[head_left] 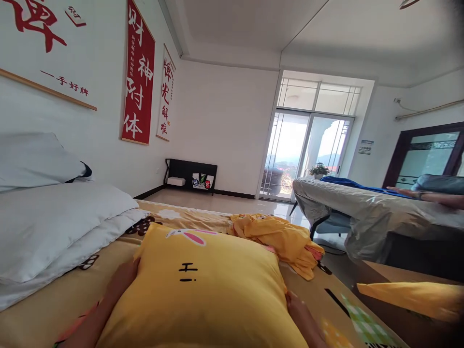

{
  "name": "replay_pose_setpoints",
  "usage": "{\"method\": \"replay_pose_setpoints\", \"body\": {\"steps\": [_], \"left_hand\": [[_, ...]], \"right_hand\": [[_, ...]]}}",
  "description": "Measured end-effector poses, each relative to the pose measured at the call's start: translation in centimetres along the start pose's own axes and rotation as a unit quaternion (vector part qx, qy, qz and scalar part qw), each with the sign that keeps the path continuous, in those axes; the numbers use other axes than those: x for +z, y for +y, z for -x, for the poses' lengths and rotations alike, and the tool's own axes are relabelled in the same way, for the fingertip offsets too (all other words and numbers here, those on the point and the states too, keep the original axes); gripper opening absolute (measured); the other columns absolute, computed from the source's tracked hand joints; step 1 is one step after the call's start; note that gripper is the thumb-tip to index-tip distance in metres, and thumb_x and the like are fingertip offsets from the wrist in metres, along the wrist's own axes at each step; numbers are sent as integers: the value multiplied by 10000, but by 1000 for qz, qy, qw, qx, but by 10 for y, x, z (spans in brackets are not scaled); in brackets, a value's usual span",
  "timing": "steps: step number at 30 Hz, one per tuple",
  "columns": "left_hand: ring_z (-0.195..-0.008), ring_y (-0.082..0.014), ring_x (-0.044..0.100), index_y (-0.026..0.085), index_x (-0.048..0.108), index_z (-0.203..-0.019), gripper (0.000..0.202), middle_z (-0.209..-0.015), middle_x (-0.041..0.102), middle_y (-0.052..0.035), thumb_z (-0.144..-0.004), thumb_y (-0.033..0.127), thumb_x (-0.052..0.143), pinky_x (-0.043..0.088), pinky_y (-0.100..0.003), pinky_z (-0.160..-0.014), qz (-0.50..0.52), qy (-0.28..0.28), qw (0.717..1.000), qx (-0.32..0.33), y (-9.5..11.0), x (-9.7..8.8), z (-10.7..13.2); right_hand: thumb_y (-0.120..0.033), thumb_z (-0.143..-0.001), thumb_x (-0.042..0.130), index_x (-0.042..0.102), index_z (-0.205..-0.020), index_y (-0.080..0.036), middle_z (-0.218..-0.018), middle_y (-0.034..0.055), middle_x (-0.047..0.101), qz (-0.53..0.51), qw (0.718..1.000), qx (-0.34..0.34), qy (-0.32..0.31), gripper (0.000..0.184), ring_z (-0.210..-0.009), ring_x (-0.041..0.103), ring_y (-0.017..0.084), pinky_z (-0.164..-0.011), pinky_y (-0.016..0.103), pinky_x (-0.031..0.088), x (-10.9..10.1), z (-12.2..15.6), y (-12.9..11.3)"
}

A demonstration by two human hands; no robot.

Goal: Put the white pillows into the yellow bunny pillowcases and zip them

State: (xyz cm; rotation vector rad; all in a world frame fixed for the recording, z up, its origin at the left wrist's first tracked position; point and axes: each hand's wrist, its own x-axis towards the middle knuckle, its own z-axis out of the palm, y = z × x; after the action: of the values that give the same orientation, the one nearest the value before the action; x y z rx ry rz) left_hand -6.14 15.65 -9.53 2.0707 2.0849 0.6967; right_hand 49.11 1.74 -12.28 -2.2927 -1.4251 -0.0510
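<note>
A plump yellow pillow (221, 285) with a white rabbit and the letters "Hi" fills the lower middle of the head view. My left hand (126, 273) grips its left side, the fingers mostly hidden behind the fabric. On the opposite side, my right hand (296, 305) is closed on the pillow's edge, with curled fingers partly showing. Beneath lies a tan patterned bed sheet (25, 319). Just beyond the pillow, a crumpled yellow cloth (275, 237) rests on the bed.
White pillows (68, 222) are piled at the left. To the right, a plastic-covered table (348, 198) bears blue cloth (348, 182), and another person's forearm (438, 198) reaches over it. A chair (329, 224) stands beside the table. A black shelf (190, 171) is against the far wall.
</note>
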Motion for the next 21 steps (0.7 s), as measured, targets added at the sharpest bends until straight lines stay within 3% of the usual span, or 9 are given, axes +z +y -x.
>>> {"method": "replay_pose_setpoints", "body": {"steps": [2, 4, 8, 10, 13, 14, 16, 18, 21], "left_hand": [[-899, -287, 690, 171, 669, -973, 353, -968, 715, -137, -894, 327, 362, 503, -346, -705, -51, -26, 998, 6, -4, 10, 5], [-936, -303, 680, 130, 648, -1034, 373, -1010, 703, -162, -896, 321, 358, 503, -366, -735, -99, -39, 994, 1, -7, 3, -5], [-1213, -335, 545, 55, 489, -1295, 513, -1351, 540, -213, -932, 356, 286, 449, -454, -929, -117, 11, 993, 8, 13, -39, -41], [-1385, -293, 365, 125, 335, -1442, 573, -1526, 358, -142, -949, 406, 257, 349, -490, -1056, -109, 60, 991, 54, 43, -58, -51], [-1460, -239, 219, 205, 278, -1494, 601, -1584, 252, -59, -954, 469, 243, 244, -509, -1132, -73, 109, 980, 147, 104, -75, -51], [-1467, -234, 200, 208, 275, -1500, 606, -1589, 234, -51, -956, 473, 240, 224, -511, -1143, -60, 110, 978, 169, 125, -77, -49], [-1476, -220, 165, 201, 249, -1514, 601, -1596, 202, -44, -965, 442, 211, 179, -515, -1162, -42, 86, 977, 189, 165, -75, -48], [-1482, -214, 136, 182, 228, -1522, 589, -1597, 182, -49, -967, 378, 195, 142, -538, -1169, -34, 43, 979, 197, 196, -64, -47], [-1479, -212, 147, 169, 263, -1512, 584, -1589, 197, -56, -951, 330, 240, 149, -549, -1169, -37, -13, 975, 221, 219, -28, -42]], "right_hand": [[-305, -884, 374, 685, -792, -269, -749, 74, 718, 32, 999, 1, -27, 327, -718, 697, 237, -611, 307, 461, 14, 7, -5], [-295, -901, 377, 697, -837, -231, -803, 109, 726, 53, 998, 7, -32, 333, -768, 700, 257, -647, 326, 477, 11, 3, -4], [-261, -897, 391, 617, -1184, -71, -1130, 230, 662, 91, 996, 5, 0, 411, -1047, 636, 316, -841, 399, 473, -32, -28, -2], [-314, -914, 378, 444, -1373, -20, -1323, 258, 539, 108, 991, 3, 79, 549, -1185, 549, 337, -914, 430, 447, -65, -46, -9], [-382, -940, 299, 320, -1450, -15, -1480, 269, 355, 140, 954, 18, 264, 628, -1294, 435, 372, -967, 517, 406, -111, -66, -32], [-389, -941, 284, 317, -1450, -11, -1506, 269, 310, 145, 942, 19, 301, 635, -1332, 389, 373, -988, 544, 382, -123, -70, -43], [-406, -943, 267, 311, -1455, -11, -1542, 246, 253, 139, 943, 4, 302, 648, -1407, 282, 342, -1043, 564, 324, -135, -74, -71], [-433, -951, 250, 294, -1476, -45, -1566, 192, 235, 120, 961, -27, 248, 654, -1444, 223, 287, -1090, 535, 282, -128, -73, -107], [-465, -971, 218, 250, -1515, -141, -1591, 105, 202, 79, 980, -94, 154, 634, -1469, 165, 212, -1143, 468, 218, -81, -62, -158]]}}
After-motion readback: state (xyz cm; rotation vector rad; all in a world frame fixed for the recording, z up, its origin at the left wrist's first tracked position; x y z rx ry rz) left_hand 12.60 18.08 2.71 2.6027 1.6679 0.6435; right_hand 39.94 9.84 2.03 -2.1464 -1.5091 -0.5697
